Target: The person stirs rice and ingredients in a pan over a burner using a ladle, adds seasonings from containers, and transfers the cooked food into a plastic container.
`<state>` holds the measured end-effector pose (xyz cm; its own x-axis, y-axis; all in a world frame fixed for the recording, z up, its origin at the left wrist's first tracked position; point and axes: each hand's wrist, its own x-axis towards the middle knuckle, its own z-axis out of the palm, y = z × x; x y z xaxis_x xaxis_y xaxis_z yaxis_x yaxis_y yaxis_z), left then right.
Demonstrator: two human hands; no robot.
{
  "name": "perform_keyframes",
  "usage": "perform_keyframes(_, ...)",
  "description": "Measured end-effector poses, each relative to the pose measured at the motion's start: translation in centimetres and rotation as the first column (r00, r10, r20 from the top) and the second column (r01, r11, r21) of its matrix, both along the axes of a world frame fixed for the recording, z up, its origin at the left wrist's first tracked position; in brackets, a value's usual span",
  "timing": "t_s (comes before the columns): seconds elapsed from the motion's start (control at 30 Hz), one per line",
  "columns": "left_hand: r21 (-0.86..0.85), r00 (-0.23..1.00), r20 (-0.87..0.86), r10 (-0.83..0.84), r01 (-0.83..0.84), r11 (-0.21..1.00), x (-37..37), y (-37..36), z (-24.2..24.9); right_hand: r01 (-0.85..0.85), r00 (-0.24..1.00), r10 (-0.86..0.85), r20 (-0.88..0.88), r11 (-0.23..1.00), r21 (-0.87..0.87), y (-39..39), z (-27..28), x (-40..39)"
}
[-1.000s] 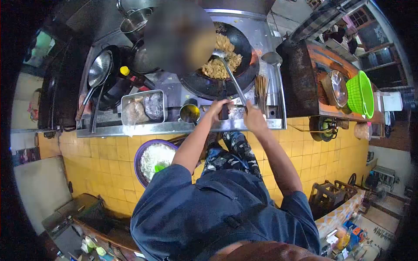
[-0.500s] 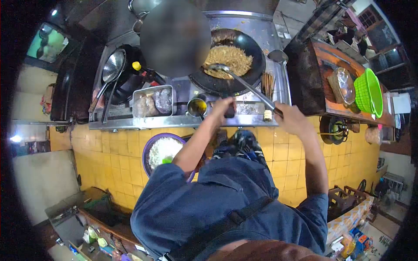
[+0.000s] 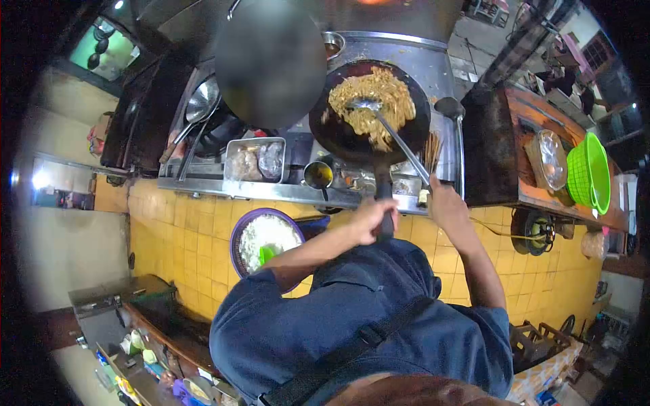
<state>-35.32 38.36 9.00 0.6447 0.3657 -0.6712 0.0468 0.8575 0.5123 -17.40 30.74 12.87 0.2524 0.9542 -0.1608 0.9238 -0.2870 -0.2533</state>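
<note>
My left hand (image 3: pixel 372 220) is wrapped round the dark handle of a black wok (image 3: pixel 323 128). Brown fried food (image 3: pixel 399 101), which looks like noodles or rice, lies spread in the wok. The long metal handle of a ladle (image 3: pixel 401 142) is in my right hand (image 3: pixel 447 203), and its bowl rests in the food. Just left of the wok handle, a small metal pot (image 3: pixel 318 175) holds yellowish liquid.
A metal tray (image 3: pixel 230 162) holds bagged items. Strainer (image 3: pixel 202 101) and dark pan lie at the left. A purple bowl of white rice (image 3: pixel 281 231) stands below the counter. Sticks (image 3: pixel 432 150), another ladle (image 3: pixel 449 107) and a green basket (image 3: pixel 588 172) are on the right.
The wok has tilted and come nearer me, and the food has shifted within it. My left hand has drawn back with the handle. The view has turned slightly.
</note>
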Motion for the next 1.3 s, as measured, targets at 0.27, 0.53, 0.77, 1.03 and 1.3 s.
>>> perform_keyframes(0.27,0.069,0.993,0.021,0.115,-0.116,0.991,0.1,6.5,-3.5,0.008,1.0,-0.006,0.027,0.996,-0.088,0.9,-3.5,1.1)
perform_keyframes(0.53,0.109,0.998,0.058,-0.016,0.01,0.994,-0.5,5.8,-7.2,0.155,0.978,-0.111,-0.179,0.955,0.254,-1.1,3.4,2.8)
perform_keyframes(0.77,0.339,0.993,0.116,0.022,-0.061,0.939,2.0,11.2,-15.3,0.261,0.965,-0.249,-0.08,0.938,0.228,6.8,-10.9,0.6)
perform_keyframes(1.03,0.044,0.976,-0.218,-0.023,0.033,0.998,4.5,13.0,-11.6,0.362,0.893,-0.301,-0.334,0.922,0.138,5.4,-9.4,0.2)
perform_keyframes(1.3,0.361,0.944,-0.133,-0.302,0.329,0.872,-0.4,12.7,-15.9,0.603,0.665,-0.329,-0.671,0.767,0.221,-3.8,-8.6,-3.0)
